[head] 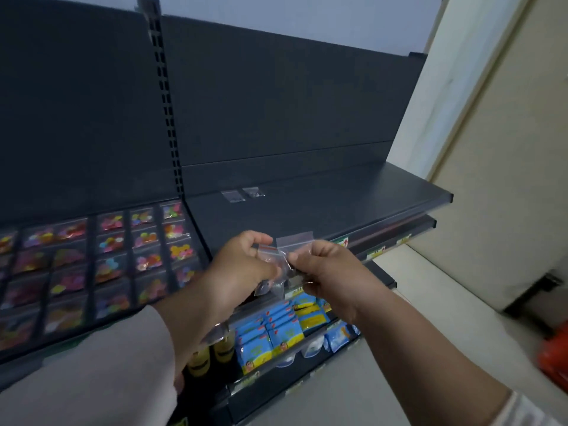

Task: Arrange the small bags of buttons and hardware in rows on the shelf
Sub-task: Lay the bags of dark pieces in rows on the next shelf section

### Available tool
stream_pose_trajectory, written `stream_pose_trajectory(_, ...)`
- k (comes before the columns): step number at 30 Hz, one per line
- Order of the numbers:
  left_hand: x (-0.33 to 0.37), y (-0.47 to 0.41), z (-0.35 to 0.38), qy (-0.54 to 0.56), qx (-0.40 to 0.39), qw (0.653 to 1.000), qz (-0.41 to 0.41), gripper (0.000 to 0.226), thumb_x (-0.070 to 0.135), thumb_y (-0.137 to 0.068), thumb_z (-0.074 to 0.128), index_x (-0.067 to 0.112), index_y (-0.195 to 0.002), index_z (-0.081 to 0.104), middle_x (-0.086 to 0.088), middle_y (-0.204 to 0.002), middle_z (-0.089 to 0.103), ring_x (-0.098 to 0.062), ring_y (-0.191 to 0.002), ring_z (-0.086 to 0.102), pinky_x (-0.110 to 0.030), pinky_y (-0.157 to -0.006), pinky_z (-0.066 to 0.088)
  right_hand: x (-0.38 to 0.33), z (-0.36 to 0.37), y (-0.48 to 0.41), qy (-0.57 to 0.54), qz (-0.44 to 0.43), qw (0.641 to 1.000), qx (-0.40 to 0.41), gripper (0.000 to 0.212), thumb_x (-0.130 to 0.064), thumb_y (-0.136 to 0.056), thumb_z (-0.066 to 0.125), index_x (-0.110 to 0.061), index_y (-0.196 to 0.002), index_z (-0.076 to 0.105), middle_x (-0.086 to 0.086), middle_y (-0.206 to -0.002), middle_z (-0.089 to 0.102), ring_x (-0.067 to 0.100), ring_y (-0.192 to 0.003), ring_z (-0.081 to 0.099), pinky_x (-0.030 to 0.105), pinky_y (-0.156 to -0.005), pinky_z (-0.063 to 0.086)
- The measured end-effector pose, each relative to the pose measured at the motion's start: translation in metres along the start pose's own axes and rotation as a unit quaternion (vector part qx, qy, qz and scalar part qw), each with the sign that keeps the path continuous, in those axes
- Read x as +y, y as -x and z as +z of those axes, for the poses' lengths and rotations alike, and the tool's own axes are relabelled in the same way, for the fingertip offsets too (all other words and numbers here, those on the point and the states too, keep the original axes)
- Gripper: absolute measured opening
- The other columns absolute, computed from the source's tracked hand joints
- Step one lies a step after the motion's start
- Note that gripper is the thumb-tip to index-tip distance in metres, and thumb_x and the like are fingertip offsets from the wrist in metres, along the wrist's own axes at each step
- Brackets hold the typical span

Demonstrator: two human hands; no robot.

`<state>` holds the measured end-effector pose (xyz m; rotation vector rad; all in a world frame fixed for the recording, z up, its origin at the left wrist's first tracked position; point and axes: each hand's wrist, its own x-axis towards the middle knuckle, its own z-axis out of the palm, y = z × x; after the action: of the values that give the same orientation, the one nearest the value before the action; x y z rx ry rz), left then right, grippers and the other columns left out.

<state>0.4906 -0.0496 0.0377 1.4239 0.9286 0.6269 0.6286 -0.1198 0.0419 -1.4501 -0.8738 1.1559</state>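
The shelf looks like dark metal with a smooth, matt coat. The small bags are thin clear plastic, glossy and crinkled, and the button bags shine likewise. The blue packets look glossy. The sleeve is soft, matt cloth.

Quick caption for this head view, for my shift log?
Left hand and right hand hold small clear bags before a dark shelf; two bags lie at its back.

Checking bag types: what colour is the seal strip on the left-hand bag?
Red, on the bag; head view.
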Motion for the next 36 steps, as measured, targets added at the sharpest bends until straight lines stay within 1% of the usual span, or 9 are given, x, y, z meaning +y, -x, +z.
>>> stream_pose_trajectory(4,0.013,-0.052,0.011,-0.008,-0.049,0.999,-0.003,0.046,-0.007,-0.074,0.07,0.016,-0.11,0.053,-0.005,-0.073,0.065,-0.01,-0.053,0.056,-0.016,-0.044,0.042,-0.014,-0.022,-0.048,0.008,-0.011,0.999,0.042,0.019,-0.009,-0.086,0.061,-0.015,-0.069,0.058,0.0,-0.063,0.062,0.008,-0.054,0.054,0.024,-0.06,0.043)
stream_pose_trajectory(8,0.021,-0.106,0.018,-0.023,-0.089,0.995,-0.034,0.034,-0.007,-0.073,0.071,0.012,-0.099,0.058,-0.004,-0.079,0.064,-0.015,-0.07,0.063,-0.025,-0.061,0.052,-0.034,-0.047,-0.1,-0.031,-0.018,0.998,0.056,0.02,-0.006,-0.087,0.06,-0.013,-0.068,0.057,0.003,-0.061,0.061,0.014,-0.056,0.058,0.025,-0.058,0.051)
stream_pose_trajectory(16,0.032,-0.171,0.031,-0.092,-0.062,0.994,-0.009,0.024,-0.007,-0.075,0.067,0.013,-0.085,0.058,0.0,-0.07,0.063,-0.008,-0.06,0.056,-0.017,-0.051,0.045,-0.041,-0.083,-0.176,-0.036,-0.017,0.999,0.035,0.013,-0.006,-0.086,0.061,-0.01,-0.074,0.059,0.006,-0.064,0.061,0.016,-0.056,0.057,0.025,-0.053,0.05)
stream_pose_trajectory(20,0.032,-0.21,0.041,-0.083,-0.053,0.994,-0.051,0.028,0.006,-0.075,0.073,0.016,-0.098,0.061,0.002,-0.082,0.066,-0.008,-0.075,0.062,-0.019,-0.064,0.048,-0.043,-0.109,-0.226,-0.033,0.006,0.999,0.0,0.012,-0.008,-0.087,0.061,-0.011,-0.076,0.059,0.007,-0.067,0.063,0.016,-0.059,0.059,0.025,-0.055,0.05)
stream_pose_trajectory(23,0.033,-0.239,0.055,-0.04,-0.001,0.995,-0.09,0.027,0.016,-0.08,0.072,0.015,-0.105,0.062,-0.001,-0.098,0.069,-0.013,-0.094,0.065,-0.024,-0.077,0.052,-0.043,-0.129,-0.264,-0.02,0.025,0.999,-0.041,0.011,-0.009,-0.086,0.063,-0.012,-0.076,0.059,0.007,-0.071,0.064,0.017,-0.062,0.06,0.028,-0.057,0.051)
stream_pose_trajectory(26,0.032,-0.269,0.071,0.031,0.095,0.988,-0.119,0.005,0.01,-0.086,0.064,0.012,-0.091,0.063,-0.006,-0.085,0.068,-0.015,-0.079,0.061,-0.025,-0.073,0.049,-0.046,-0.148,-0.299,-0.009,0.047,0.995,-0.084,0.011,-0.008,-0.085,0.065,-0.012,-0.076,0.059,0.008,-0.075,0.062,0.019,-0.065,0.059,0.025,-0.053,0.05)
stream_pose_trajectory(29,0.028,-0.296,0.083,0.052,0.143,0.981,-0.123,0.007,0.002,-0.085,0.063,0.009,-0.087,0.063,-0.009,-0.078,0.067,-0.015,-0.068,0.06,-0.028,-0.065,0.048,-0.047,-0.164,-0.332,-0.015,0.055,0.992,-0.113,0.014,-0.005,-0.085,0.063,-0.012,-0.075,0.057,0.008,-0.073,0.062,0.023,-0.067,0.058,0.023,-0.048,0.048)
stream_pose_trajectory(32,0.025,-0.314,0.092,0.026,0.186,0.974,-0.128,0.011,0.001,-0.085,0.063,0.012,-0.086,0.062,-0.007,-0.077,0.069,-0.013,-0.068,0.064,-0.024,-0.058,0.049,-0.045,-0.172,-0.359,0.025,0.074,0.988,-0.131,0.014,-0.008,-0.085,0.063,-0.016,-0.074,0.058,0.005,-0.076,0.065,0.017,-0.067,0.06,0.026,-0.056,0.051)
stream_pose_trajectory(36,0.017,-0.334,0.099,-0.048,0.254,0.959,-0.116,0.017,-0.003,-0.081,0.063,0.013,-0.081,0.059,-0.006,-0.07,0.063,-0.018,-0.066,0.059,-0.031,-0.063,0.05,-0.037,-0.171,-0.387,0.033,0.092,0.984,-0.15,0.016,-0.007,-0.089,0.058,-0.014,-0.075,0.056,0.005,-0.072,0.063,0.014,-0.061,0.059,0.028,-0.058,0.054)
